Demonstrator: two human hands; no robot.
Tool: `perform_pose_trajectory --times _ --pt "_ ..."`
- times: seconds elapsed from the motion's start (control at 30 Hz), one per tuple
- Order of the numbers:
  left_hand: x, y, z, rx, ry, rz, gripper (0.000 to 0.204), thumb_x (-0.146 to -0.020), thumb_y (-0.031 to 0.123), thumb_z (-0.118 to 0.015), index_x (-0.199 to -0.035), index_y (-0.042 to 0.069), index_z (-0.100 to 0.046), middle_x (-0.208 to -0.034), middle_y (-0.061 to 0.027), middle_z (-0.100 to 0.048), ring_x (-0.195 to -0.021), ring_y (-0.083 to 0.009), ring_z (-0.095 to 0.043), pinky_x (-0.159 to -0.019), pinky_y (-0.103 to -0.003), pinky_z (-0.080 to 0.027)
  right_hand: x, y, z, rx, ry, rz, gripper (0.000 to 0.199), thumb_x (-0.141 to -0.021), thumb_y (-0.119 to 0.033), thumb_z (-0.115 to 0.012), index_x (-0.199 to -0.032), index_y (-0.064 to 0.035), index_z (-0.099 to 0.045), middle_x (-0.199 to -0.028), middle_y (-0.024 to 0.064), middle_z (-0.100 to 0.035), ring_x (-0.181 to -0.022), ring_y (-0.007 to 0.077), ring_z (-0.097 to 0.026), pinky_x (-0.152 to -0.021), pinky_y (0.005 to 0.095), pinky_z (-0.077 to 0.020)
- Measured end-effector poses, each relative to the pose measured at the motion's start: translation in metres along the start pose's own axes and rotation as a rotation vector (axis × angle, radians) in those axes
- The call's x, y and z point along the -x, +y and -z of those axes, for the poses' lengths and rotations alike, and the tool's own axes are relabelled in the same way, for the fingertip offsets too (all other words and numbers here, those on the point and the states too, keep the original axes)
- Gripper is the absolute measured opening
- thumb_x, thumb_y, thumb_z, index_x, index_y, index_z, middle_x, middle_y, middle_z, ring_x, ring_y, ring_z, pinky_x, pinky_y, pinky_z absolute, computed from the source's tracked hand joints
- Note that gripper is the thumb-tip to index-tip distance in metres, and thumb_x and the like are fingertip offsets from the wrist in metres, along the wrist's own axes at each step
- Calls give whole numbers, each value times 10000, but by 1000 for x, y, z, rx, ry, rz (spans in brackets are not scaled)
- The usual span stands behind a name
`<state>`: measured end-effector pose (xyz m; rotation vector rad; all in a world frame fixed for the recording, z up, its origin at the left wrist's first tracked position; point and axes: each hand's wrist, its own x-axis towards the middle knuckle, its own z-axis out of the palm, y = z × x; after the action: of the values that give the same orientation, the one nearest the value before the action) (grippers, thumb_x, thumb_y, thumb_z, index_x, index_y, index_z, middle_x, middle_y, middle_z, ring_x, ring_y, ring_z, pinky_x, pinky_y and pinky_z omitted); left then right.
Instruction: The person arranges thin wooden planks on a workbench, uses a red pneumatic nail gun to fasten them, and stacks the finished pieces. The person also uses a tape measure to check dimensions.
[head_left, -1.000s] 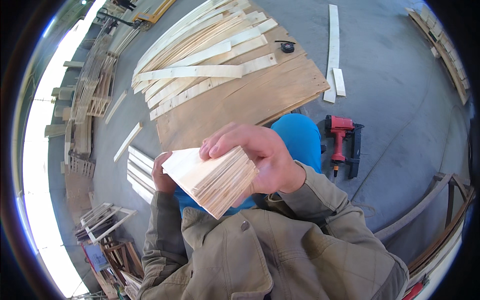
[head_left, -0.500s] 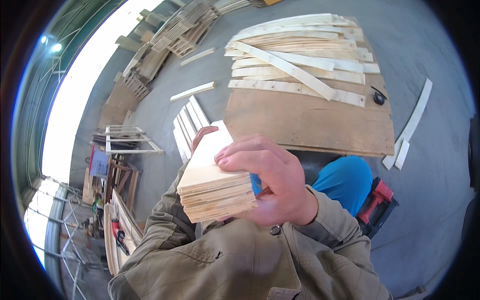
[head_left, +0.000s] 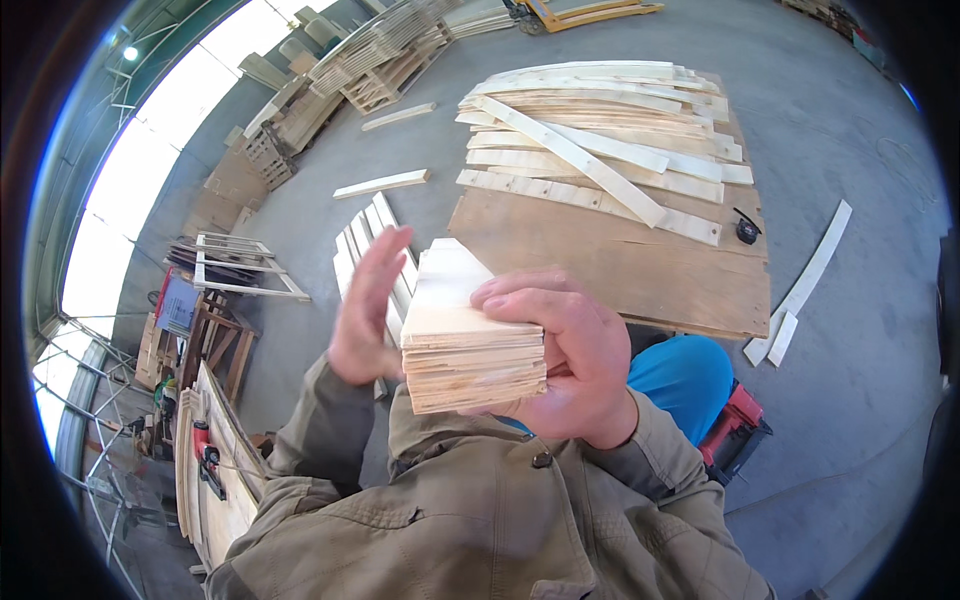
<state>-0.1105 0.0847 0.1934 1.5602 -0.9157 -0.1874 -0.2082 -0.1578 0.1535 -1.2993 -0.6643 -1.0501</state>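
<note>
A thick stack of thin, pale plywood pieces point(head_left: 445, 285) is in front of my chest, its layered end facing me. My right hand point(head_left: 575, 360) grips the stack from the right, with fingers over the top piece and the palm along the side and below. On the other side, my left hand point(head_left: 368, 310) is raised with fingers stretched out and the palm turned toward the stack. It holds nothing and appears slightly apart from the wood, a little blurred.
Ahead, a low board-topped table point(head_left: 610, 265) carries many long wooden strips point(head_left: 600, 120) and a black tape measure point(head_left: 746, 228). Loose slats point(head_left: 800, 290) lie on the floor at right, near a red nail gun point(head_left: 735, 425). A wooden frame point(head_left: 250, 265) and another red tool point(head_left: 207, 455) are at left.
My left hand has come off the far part of the stack and moved to its left side, fingers opened. The stack has shifted right and turned more squarely toward me, still in my right hand.
</note>
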Motion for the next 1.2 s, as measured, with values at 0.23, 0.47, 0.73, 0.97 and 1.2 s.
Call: perform_pose_trajectory --times 0.23,0.47,0.73,0.97,1.2 --pt "-14 64 -56 -592 -135 -471 594 -763 222 -973 -1236 -13 -701 -1113 -186 -764 -1057 -339 -748 -999 -468 -565 7 -3 -3 -28 62 -36 662 -686 -291 -1018 -1192 -40 -673 -1122 145 -734 -975 303 -734 -840 374 -595" --pt "-13 56 -69 -583 -110 -479 561 -790 177 -949 -1249 -10 -687 -1144 -193 -756 -1045 -319 -753 -909 -421 -602 12 -3 5 -10 70 -6 628 -709 -314 -1003 -1178 -44 -685 -1121 141 -734 -984 295 -732 -842 375 -596" --pt "-21 48 -81 -563 -113 -456 541 -796 160 -949 -1242 1 -686 -1130 -179 -753 -1038 -322 -754 -890 -423 -606 15 2 18 -32 102 -11 637 -704 -325 -1002 -1181 -47 -683 -1123 136 -739 -992 286 -729 -848 375 -600" --pt "-31 46 -92 -544 -135 -441 559 -788 170 -961 -1247 8 -686 -1132 -180 -750 -1039 -317 -754 -884 -415 -607 19 6 29 -35 97 -27 692 -685 -333 -1022 -1199 -32 -671 -1142 161 -734 -1024 289 -734 -864 372 -601" --pt "-60 30 -105 -549 -218 -305 855 -635 265 -1032 -1366 25 -660 -1257 -153 -725 -1171 -314 -706 -992 -403 -554 28 19 59 -18 203 -136 738 -680 -331 -1033 -1236 -4 -675 -1197 170 -734 -1079 276 -735 -914 370 -595"
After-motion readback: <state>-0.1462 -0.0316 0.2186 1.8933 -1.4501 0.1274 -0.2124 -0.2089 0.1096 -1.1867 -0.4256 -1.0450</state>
